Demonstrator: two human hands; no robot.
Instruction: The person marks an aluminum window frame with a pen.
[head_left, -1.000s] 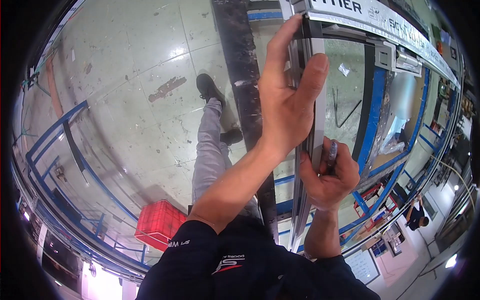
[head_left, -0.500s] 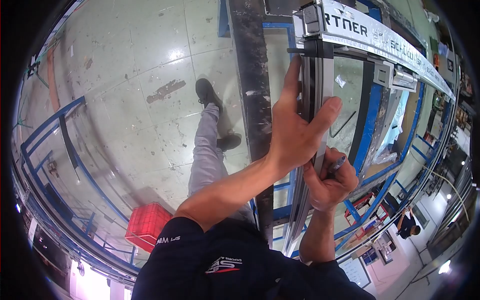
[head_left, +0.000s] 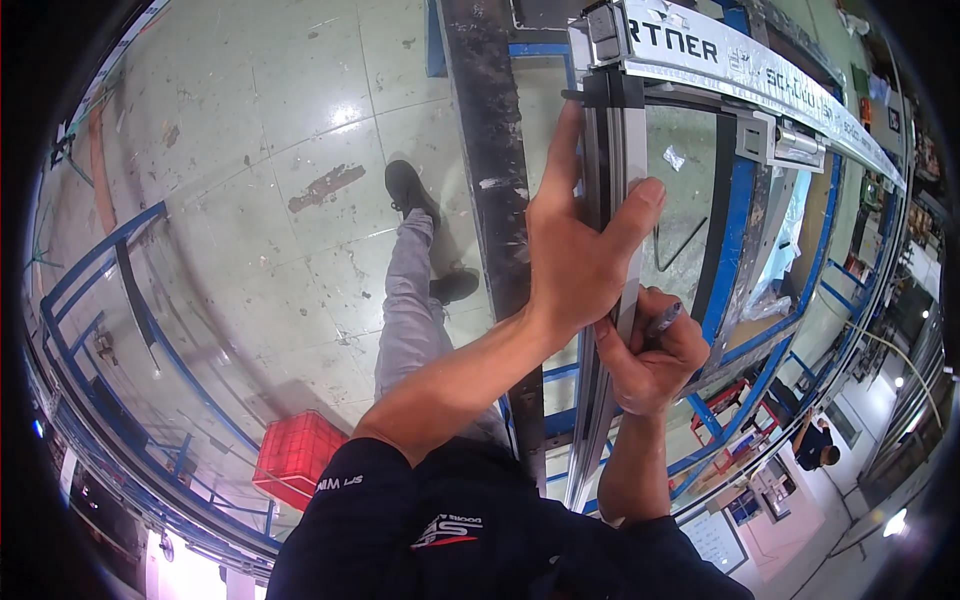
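A long grey and black aluminium profile (head_left: 627, 150) runs up the view, its upper end meeting a crosswise profile (head_left: 740, 50) wrapped in printed film. My left hand (head_left: 580, 255) grips the long profile from above, its index finger stretched along the left edge and its thumb over the right side. Just below it, my right hand (head_left: 650, 365) is closed around a slim marker-like tool (head_left: 664, 320); one end sticks out of the fist and the other is hidden. The fingers of this hand are against the profile's right side.
A dark, scuffed beam (head_left: 490, 185) and blue steel frames (head_left: 735, 250) support the work. Right of the profile are a bent black rod (head_left: 680, 245) and a metal bracket with a cylinder (head_left: 795, 145). A red crate (head_left: 300, 458) stands on the floor; another person (head_left: 815, 445) is farther off.
The profile and both hands sit slightly further left and up in the view, much of which looks like head movement. Both holds stay the same.
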